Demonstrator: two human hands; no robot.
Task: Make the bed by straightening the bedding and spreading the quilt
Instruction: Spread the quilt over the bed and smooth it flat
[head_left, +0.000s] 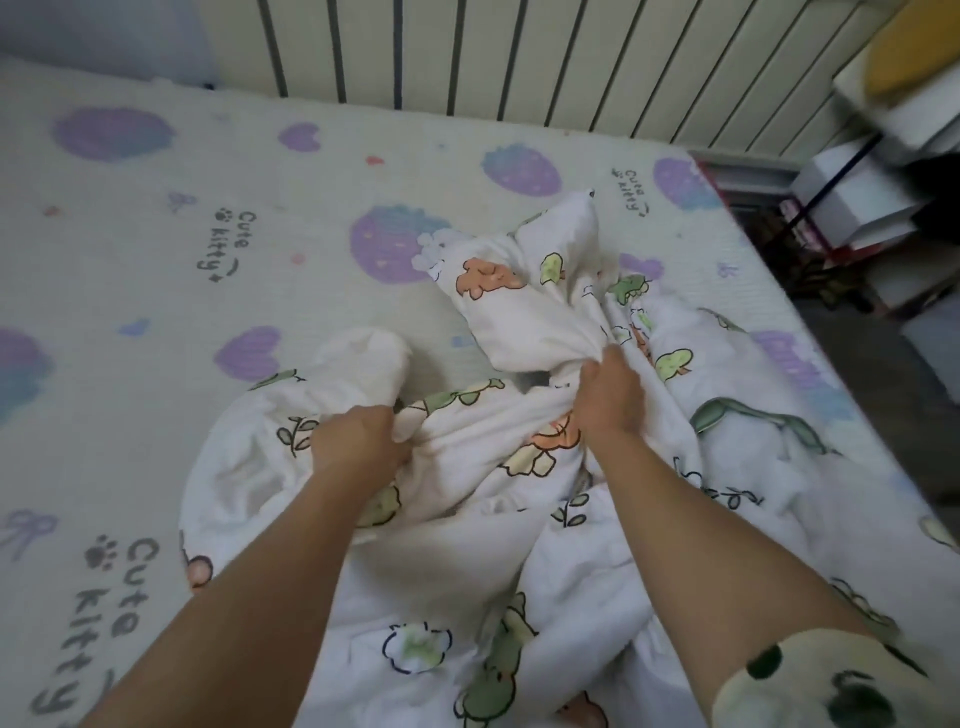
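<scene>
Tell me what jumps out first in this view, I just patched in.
A bunched white cartoon-print quilt sits heaped at centre, with the left hand and right hand both gripping its folds. Under it, the sheet with purple strawberries and hearts lies mostly bare, reaching back to a slatted headboard.

Both my bare forearms reach forward, angled slightly toward each other. My left hand (358, 441) is clenched into a fist, knuckles up. My right hand (608, 397) is farther forward, fingers curled down and pinched tight, wrist straight.
</scene>
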